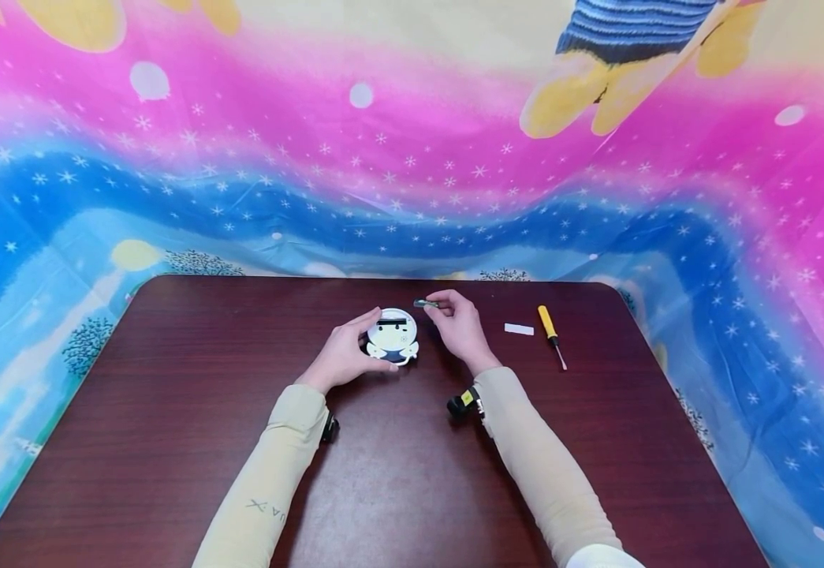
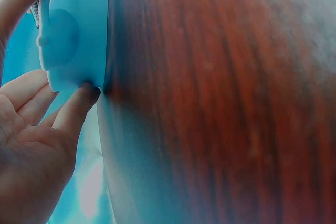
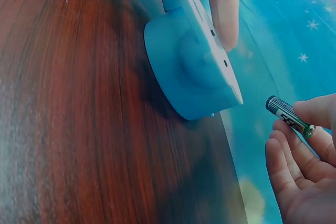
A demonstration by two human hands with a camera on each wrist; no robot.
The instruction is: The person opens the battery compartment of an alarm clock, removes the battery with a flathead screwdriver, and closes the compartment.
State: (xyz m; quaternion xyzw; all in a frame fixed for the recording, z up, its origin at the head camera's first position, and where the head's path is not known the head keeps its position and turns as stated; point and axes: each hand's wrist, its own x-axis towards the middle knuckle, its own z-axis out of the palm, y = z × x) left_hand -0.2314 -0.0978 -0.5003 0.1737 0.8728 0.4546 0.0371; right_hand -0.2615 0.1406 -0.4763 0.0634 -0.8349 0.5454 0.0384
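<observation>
A round white device (image 1: 392, 335) with a dark open slot in its upper face stands on the table; its side looks light blue in the left wrist view. My left hand (image 1: 346, 351) grips it from the left, thumb at the near edge and fingers at the far edge. Just to its right, my right hand (image 1: 460, 325) pinches a small AAA-type battery (image 3: 289, 115) between thumb and fingers. The battery is held above the table, apart from the device. In the right wrist view the slot is mostly hidden.
On the dark red-brown table (image 1: 170, 410), a small white strip (image 1: 519, 329) lies right of my right hand. Beyond it lies a screwdriver (image 1: 548, 323) with a yellow and black handle. A patterned cloth (image 1: 412, 173) hangs behind the table's far edge.
</observation>
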